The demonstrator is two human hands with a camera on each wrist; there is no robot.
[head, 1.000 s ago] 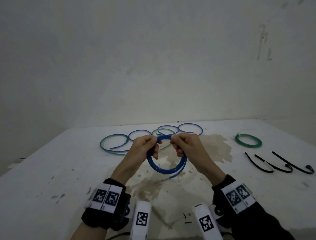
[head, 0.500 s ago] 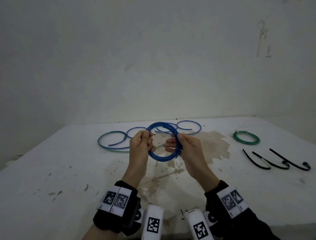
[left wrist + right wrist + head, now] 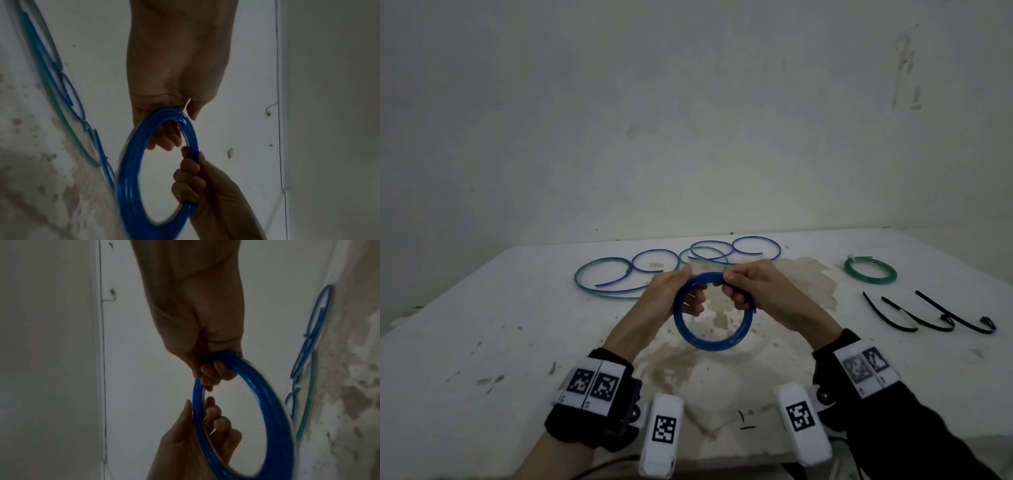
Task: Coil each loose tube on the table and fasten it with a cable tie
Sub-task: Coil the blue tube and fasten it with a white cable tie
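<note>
2 hands point(image 3: 714, 291) grip blue coil point(image 3: 710, 344) | coil now hangs lower, apparently flatter

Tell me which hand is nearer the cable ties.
Right. The right hand grips the blue coil at mid-table, with the cable ties lying further out on its side. The left hand grips the coil's other side, farther from them.

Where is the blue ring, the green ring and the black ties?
blue ring point(image 3: 690, 337), head view, lower left of the coil's rim.
green ring point(image 3: 870, 278), head view, near rim of the coil.
black ties point(image 3: 928, 317), head view, on the middle tie's strap.
</note>
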